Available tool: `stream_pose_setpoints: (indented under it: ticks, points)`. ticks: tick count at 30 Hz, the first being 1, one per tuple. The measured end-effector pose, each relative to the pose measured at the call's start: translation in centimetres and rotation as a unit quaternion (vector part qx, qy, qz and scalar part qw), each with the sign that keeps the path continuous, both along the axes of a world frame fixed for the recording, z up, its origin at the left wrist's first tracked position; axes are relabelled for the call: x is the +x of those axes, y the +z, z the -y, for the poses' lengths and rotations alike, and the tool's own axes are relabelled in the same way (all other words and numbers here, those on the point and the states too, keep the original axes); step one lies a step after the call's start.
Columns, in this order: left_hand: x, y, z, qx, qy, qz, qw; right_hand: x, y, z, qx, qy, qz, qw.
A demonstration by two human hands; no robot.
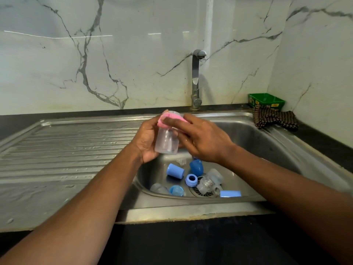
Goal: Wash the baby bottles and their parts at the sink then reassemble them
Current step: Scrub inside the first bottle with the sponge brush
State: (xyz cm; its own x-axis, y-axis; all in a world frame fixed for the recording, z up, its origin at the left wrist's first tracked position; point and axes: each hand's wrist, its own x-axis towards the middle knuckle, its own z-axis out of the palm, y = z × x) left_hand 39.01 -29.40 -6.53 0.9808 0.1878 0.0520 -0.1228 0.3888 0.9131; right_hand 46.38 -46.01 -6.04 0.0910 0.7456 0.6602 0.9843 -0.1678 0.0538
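Now: bottle held over the sink, sponge at its neck

I see both hands raised above the sink (248, 131) basin. My left hand (147, 138) curls around a clear bottle (166, 142) from the left, holding it upright. My right hand (200, 138) pinches a pink sponge (168, 117) against the bottle's neck, fingers wrapped over it. Below, in the basin, lie a blue cap (175, 170), a blue ring (191, 180), a second clear bottle (210, 181) over the drain and other blue parts.
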Motion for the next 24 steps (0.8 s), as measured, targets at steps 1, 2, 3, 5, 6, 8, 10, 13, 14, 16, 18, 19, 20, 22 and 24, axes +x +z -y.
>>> stream_pose_setpoints:
  ticks: [1, 2, 3, 5, 6, 8, 10, 13, 14, 16, 18, 19, 20, 22, 24]
  points:
    - [0.0, -0.1, 0.0, -0.009, 0.007, 0.004, 1.000, 0.1, 0.0, -0.1, 0.001, -0.006, -0.018, 1.000]
    - [-0.2, 0.0, 0.1, -0.015, 0.016, 0.002, 1.000, -0.1, -0.1, -0.1, -0.009, -0.004, -0.029, 1.000]
    - [-0.3, -0.1, 0.1, -0.015, 0.024, 0.000, 1.000, -0.2, -0.4, -0.2, -0.014, 0.002, -0.032, 0.999]
    - [-0.4, 0.0, 0.2, -0.012, 0.049, -0.006, 0.999, -0.2, -0.1, -0.9, -0.005, 0.006, -0.047, 0.999]
    - [-0.5, 0.3, 0.5, -0.014, 0.055, -0.005, 0.998, 0.0, 0.3, -1.2, 0.008, -0.001, -0.064, 0.998]
    - [-0.3, 0.6, 0.1, -0.037, 0.066, 0.001, 0.997, -0.1, 0.5, -2.2, 0.041, -0.003, -0.092, 0.995]
    - [0.1, 0.6, -0.7, -0.053, 0.083, 0.003, 0.995, -1.3, -0.3, -2.8, 0.021, 0.020, -0.067, 0.997]
    - [0.6, 0.2, -2.0, -0.031, 0.072, -0.010, 0.997, -2.8, -1.2, -2.0, -0.046, 0.050, -0.014, 0.998]
    - [0.7, 0.3, -1.8, -0.019, 0.068, -0.018, 0.997, -2.4, -1.1, -1.7, -0.045, 0.041, -0.010, 0.998]
    - [0.7, 0.3, -1.2, 0.002, 0.055, -0.017, 0.998, -1.1, -0.4, -1.2, 0.000, -0.004, -0.035, 0.999]
    - [0.9, 0.2, -0.6, 0.007, 0.044, -0.008, 0.999, -0.2, 0.1, -0.6, 0.041, -0.043, -0.088, 0.994]
    - [0.8, 0.1, -0.5, 0.011, 0.041, -0.011, 0.999, -0.4, 0.0, -0.4, 0.050, -0.045, -0.104, 0.992]
    - [0.8, 0.2, -0.5, 0.017, 0.041, -0.021, 0.999, -1.0, -0.2, -0.4, 0.046, -0.036, -0.111, 0.992]
    - [0.7, -0.1, -1.0, 0.016, 0.058, -0.047, 0.997, -2.7, -0.9, -0.7, -0.014, 0.020, -0.105, 0.994]
    - [0.6, 0.0, -1.4, -0.008, 0.085, -0.076, 0.993, -3.4, -1.1, -0.8, -0.087, 0.052, -0.078, 0.992]
